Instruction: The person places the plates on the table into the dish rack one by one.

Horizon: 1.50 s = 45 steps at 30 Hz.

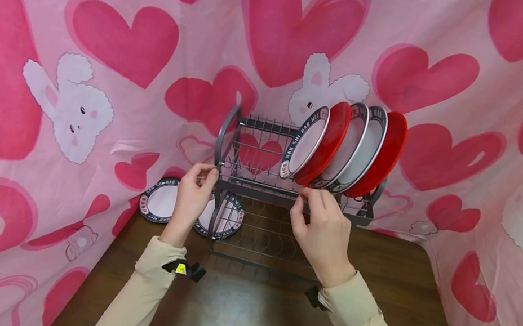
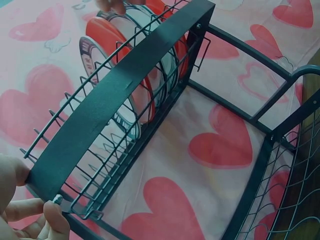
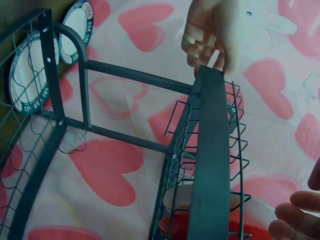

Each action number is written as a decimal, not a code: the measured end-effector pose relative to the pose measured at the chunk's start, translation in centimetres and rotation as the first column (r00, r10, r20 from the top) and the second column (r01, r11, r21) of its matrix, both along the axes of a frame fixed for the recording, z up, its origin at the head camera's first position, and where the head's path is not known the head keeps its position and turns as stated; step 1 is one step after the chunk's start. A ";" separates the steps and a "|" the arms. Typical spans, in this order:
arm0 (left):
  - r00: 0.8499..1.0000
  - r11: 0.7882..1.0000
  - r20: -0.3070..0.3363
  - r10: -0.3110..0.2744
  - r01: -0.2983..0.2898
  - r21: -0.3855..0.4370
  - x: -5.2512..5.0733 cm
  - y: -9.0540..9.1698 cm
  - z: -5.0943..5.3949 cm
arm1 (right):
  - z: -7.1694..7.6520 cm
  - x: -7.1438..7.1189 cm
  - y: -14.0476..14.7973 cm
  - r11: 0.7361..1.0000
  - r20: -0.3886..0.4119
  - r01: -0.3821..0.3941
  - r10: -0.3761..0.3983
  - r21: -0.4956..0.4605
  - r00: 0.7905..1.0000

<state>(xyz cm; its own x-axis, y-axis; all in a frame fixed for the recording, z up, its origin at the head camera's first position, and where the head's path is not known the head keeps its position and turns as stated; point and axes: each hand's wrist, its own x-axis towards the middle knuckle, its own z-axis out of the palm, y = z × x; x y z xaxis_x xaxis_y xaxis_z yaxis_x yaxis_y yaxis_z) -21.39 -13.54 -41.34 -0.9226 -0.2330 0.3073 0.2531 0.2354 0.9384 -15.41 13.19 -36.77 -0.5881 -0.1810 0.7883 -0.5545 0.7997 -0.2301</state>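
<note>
At the left front corner of the dark metal rack (image 1: pixel 257 190), my left hand (image 1: pixel 191 197) grips the upper tier's end; in the left wrist view its fingers (image 2: pixel 52 220) lie by a small bolt (image 2: pixel 57 199). My right hand (image 1: pixel 324 233) hovers before the front bar with fingers loosely bent, holding nothing; the right wrist view shows it (image 3: pixel 300 210) apart from the bar (image 3: pixel 212 150). Several plates, red (image 1: pixel 391 155) and white with dark patterned rims (image 1: pixel 308 142), stand on edge in the upper tier's right part.
Two dark-rimmed white plates lie at the table's left back, one (image 1: pixel 159 201) left of my left forearm, the other (image 1: pixel 230 218) partly behind the rack's lower wires. A brown wooden table (image 1: pixel 242 319) is below. Pink heart-patterned cloth (image 1: pixel 207 52) surrounds it.
</note>
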 end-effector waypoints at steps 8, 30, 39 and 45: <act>1.000 1.000 0.003 -0.011 0.011 0.004 0.1 -0.2 -0.2 | -1.7 0.4 0.6 1.000 0.004 0.027 -0.027 -0.007 1.000; 0.999 1.000 0.047 -0.015 0.015 0.005 2.6 0.7 3.7 | -3.5 0.1 5.4 0.978 -0.026 0.187 -0.190 -0.096 0.981; 0.999 1.000 0.037 -0.028 0.028 0.005 2.8 0.6 3.7 | -3.3 0.5 7.8 0.956 -0.076 0.243 -0.258 -0.161 0.963; 0.998 0.999 0.052 -0.040 0.040 0.004 2.6 0.4 3.4 | -3.1 0.5 9.2 0.927 -0.065 0.307 -0.327 -0.214 0.943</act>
